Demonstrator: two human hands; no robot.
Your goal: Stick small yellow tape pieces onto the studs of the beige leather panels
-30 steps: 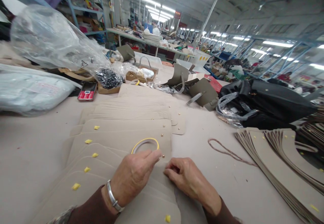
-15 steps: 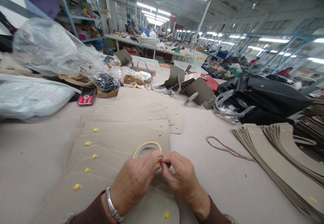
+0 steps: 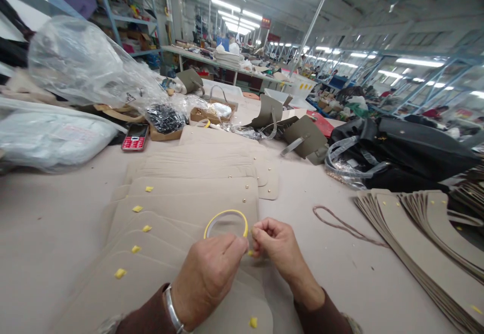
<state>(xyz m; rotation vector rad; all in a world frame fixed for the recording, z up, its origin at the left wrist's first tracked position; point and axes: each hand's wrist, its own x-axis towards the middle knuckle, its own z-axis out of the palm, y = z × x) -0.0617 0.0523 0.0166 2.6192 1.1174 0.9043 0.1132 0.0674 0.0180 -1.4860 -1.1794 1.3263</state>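
My left hand [image 3: 217, 268], with a silver bangle at the wrist, is closed on a narrow roll of yellow tape [image 3: 226, 212]. The ring stands up from the fingers, over overlapping beige panels [image 3: 189, 195]. Just right of it, my right hand [image 3: 276, 241] is pinched shut; what its fingertips hold, if anything, is too small to make out. Beneath the fingertips shows a small yellow bit [image 3: 250, 253]; I cannot tell whether it lies on a panel. Small yellow tape pieces [image 3: 146, 228] dot the panels' left side, and metal studs [image 3: 244, 200] sit along their right edge.
A red-keyed phone [image 3: 135, 137] and plastic-wrapped goods [image 3: 53, 135] lie at left. A brown cord loop [image 3: 346, 228] is right of my hands, beside stacked curved beige strips [image 3: 412, 243]. Black bags [image 3: 412, 147] and olive pieces [image 3: 305, 135] lie farther back.
My hands have come slightly apart, the right one shifting right of the tape roll. The roll stays in my left hand. The whole view has shifted a little.
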